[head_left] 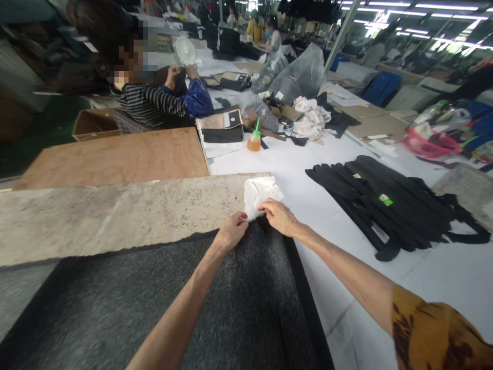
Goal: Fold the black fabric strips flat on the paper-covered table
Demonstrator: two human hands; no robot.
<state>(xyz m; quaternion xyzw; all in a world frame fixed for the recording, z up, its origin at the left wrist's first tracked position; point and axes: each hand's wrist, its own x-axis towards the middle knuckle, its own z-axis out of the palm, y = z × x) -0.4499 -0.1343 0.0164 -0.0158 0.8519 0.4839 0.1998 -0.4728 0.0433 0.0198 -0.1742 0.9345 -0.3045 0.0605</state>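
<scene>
A crumpled white sheet (259, 194) lies at the right end of a long stained beige board (127, 210), near the middle of the view. My left hand (232, 229) pinches its lower left edge between thumb and fingers. At its lower right edge is my right hand (280, 217), fingers bent and pressed together at the sheet. Just below both hands, a large dark grey fabric piece (173, 303) with a black border spreads towards me; its far edge meets the board.
Black straps (385, 200) with green labels lie on the white table (346, 288) at right. Beyond are an orange-filled bottle (253, 141), a fabric stack (221, 128) and a pink basket (431, 144). A person in striped sleeves (162, 103) sits at upper left.
</scene>
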